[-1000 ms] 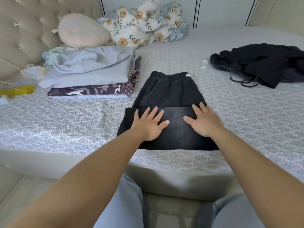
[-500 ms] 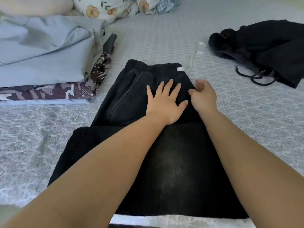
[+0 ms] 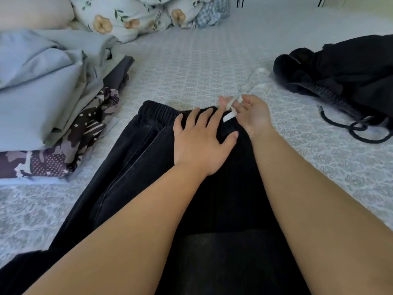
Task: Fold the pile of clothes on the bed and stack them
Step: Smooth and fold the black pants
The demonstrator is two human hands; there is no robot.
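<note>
A: What lay in the middle of the frame?

B: A pair of black trousers [image 3: 131, 167], spread flat on the patterned bedcover [image 3: 191, 67]. The elastic waistband sat just above centre and the fabric ran down to the bottom edge, where a second dark layer lay across it.

A: And the left hand?

B: The left hand [image 3: 197, 141] rested flat on the trousers just below the waistband, fingers straight and spread, thumb out toward the right. It grasped nothing; it only pressed on the cloth.

A: The right one?

B: The right hand [image 3: 253, 116] was at the right end of the waistband, beside a small white tag. Its fingers were curled around a white drawstring [image 3: 248, 86] that trailed off toward the upper right across the bedcover. The pinch looked light, with the cord passing between the fingertips.

A: Where were the clothes already folded?

B: At the left edge of the frame, a stack [image 3: 42, 99]: pale blue-grey garments on top, a dark camouflage-print piece [image 3: 53, 158] beneath, something white at the very bottom. It stood near the trousers but apart from them.

A: Anything unfolded?

B: A black garment [image 3: 344, 69] lay crumpled at the upper right, its dark cord looped on the bedcover below it, well apart from the hands.

A: And behind all that?

B: Floral pillows [image 3: 127, 15] at the top of the frame, with a plain cream cushion [image 3: 32, 11] in the upper left corner.
</note>
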